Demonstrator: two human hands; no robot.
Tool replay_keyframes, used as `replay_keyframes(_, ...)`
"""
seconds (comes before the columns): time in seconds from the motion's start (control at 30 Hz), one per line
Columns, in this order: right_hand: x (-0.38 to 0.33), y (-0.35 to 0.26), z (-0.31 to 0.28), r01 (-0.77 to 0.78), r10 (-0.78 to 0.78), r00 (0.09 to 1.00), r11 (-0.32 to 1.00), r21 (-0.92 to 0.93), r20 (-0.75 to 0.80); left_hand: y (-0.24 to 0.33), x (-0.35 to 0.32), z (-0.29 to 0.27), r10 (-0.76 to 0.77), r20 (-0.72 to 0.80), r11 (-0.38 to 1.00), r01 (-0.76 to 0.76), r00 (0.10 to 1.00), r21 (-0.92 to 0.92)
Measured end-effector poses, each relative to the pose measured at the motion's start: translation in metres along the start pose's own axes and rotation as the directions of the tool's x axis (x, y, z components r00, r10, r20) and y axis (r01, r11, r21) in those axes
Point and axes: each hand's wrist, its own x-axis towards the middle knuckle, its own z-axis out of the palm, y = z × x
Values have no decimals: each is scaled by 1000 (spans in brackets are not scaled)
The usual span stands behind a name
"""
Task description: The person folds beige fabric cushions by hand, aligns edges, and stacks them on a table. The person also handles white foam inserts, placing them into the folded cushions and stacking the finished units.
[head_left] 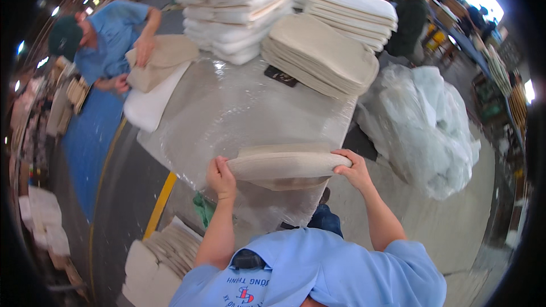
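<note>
A beige fabric cushion [287, 165] stretches crosswise in front of me at the near end of the plastic-covered table [227, 113]. Its left end is in my left hand [221, 177], fingers closed round the edge. My right hand [354, 169] grips the other end, thumb toward me and fingers on the far side. The cushion is tilted so that mostly a long narrow side shows, with thinner fabric visible above and below it. Farther up the table lies a stack of beige cushions [321, 51]. A dark flat item [280, 76] rests at its left foot.
Tall piles of white pads [239, 17] and more white pads [352, 14] stand at the far end. A co-worker [114, 34] at the far left handles a beige cover [162, 59] over a white pad. Bagged plastic [426, 131] sits right; folded covers [162, 258] lie lower left.
</note>
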Motion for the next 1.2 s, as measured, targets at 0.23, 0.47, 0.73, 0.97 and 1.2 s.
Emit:
replay_keyframes(0.23,-2,29,-2,-123,129,992,962,243,-10,-3,13,13,-129,74,985,136,989,-102)
replay_keyframes(0.47,0,67,14,-96,121,988,968,230,-100,-5,32,30,-568,447,372,700,691,-609)
replay_keyframes(0.73,41,-3,-15,-316,309,945,765,561,110,12,82,23,-554,765,596,798,328,89)
replay_keyframes(0.97,33,-17,-18,-262,214,965,759,596,151,-6,52,14,-424,842,707,703,333,78)
replay_keyframes(1.2,18,-27,-23,-216,170,976,830,513,136,-7,58,-8,-414,884,683,716,216,145)
